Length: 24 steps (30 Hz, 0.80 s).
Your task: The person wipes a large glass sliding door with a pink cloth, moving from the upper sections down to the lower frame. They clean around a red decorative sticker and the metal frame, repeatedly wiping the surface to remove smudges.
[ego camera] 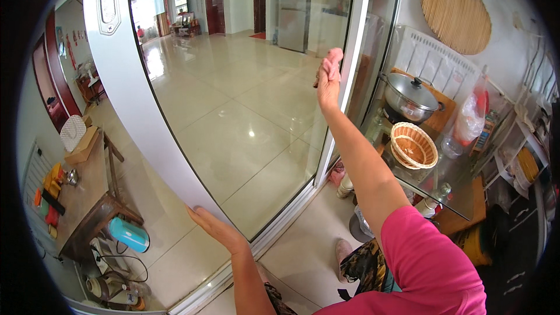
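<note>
A sliding glass door (245, 109) with a wide white frame (144, 118) stands before me. At its right side, my right hand (329, 81) presses a crumpled pink cloth (333, 59) to the glass, the arm stretched out. My left hand (218, 227) rests against the lower part of the frame edge, fingers extended along it, holding nothing. A recessed handle (107, 0) sits high up on the same frame. Through the pane a shiny tiled floor and a refrigerator (294, 8) show.
On the right, a glass-topped table (442, 183) bears a lidded steel pot (411, 96) and a wicker basket (413, 146). A wooden table (83, 197) stands at left, with a blue thermos-like container (129, 234) beside it. The door track (280, 232) crosses the floor near my feet.
</note>
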Each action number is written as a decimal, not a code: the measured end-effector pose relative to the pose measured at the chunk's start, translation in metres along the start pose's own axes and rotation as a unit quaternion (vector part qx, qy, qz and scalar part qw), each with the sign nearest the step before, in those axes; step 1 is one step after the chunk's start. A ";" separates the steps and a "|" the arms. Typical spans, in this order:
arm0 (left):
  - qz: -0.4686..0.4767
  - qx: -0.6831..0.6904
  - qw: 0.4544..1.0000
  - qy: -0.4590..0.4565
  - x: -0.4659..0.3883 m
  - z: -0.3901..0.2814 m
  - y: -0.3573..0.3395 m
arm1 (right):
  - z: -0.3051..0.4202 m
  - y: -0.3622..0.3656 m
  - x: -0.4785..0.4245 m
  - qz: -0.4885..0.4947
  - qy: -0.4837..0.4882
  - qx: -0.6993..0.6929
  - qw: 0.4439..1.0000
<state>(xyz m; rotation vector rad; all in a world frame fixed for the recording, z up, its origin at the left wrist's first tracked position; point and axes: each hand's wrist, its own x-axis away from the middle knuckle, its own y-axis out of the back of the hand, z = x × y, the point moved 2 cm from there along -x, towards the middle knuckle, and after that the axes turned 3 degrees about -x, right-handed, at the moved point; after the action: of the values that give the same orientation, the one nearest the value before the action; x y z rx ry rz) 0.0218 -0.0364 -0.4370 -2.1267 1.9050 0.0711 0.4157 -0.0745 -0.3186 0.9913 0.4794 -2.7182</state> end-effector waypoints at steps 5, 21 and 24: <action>0.004 0.018 0.999 0.033 0.003 0.001 -0.006 | 0.004 -0.020 0.015 -0.009 -0.027 0.008 1.000; 0.054 0.132 0.989 0.026 -0.012 0.014 0.006 | 0.019 -0.010 0.191 0.320 0.339 0.257 0.846; 0.058 0.132 0.988 0.057 -0.009 0.014 0.003 | -0.014 0.003 0.151 0.176 0.136 0.145 0.964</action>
<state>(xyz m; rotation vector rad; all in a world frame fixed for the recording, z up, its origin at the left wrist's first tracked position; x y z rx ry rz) 0.0196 -0.0242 -0.4487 -1.8805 1.9756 -0.2697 0.3115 -0.0849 -0.4279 1.3837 -0.0622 -2.3829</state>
